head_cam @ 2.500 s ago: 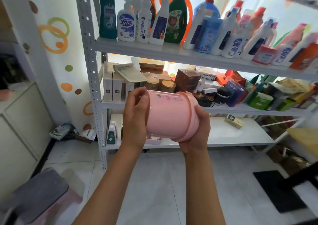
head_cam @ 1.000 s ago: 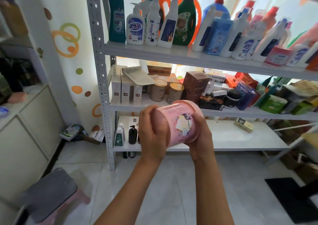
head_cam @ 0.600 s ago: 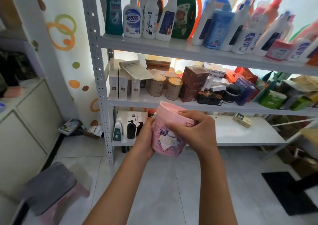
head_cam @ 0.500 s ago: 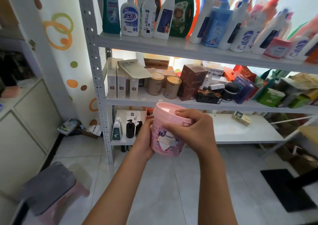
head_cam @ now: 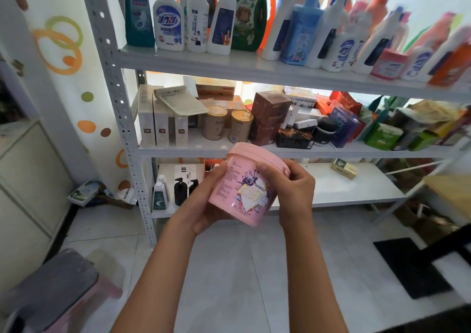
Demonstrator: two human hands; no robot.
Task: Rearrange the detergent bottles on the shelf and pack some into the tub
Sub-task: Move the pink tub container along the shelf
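Note:
I hold a pink lidded tub upright in front of the shelf, its printed label facing me. My left hand cups its left side and base. My right hand wraps the right side with fingers over the lid's rim. Above, the top shelf carries a long row of detergent bottles: a teal one, a white pump bottle, a green jug, a blue one and several white and red ones running off to the right.
The middle shelf holds boxes and two round tins. Small dark and white bottles stand at the left of the bottom shelf. A grey-topped pink stool sits at lower left; a black mat lies on the tiled floor.
The tub has been turned from lying on its side to upright with the label toward me, and my right hand has shifted from under it to the lid's rim.

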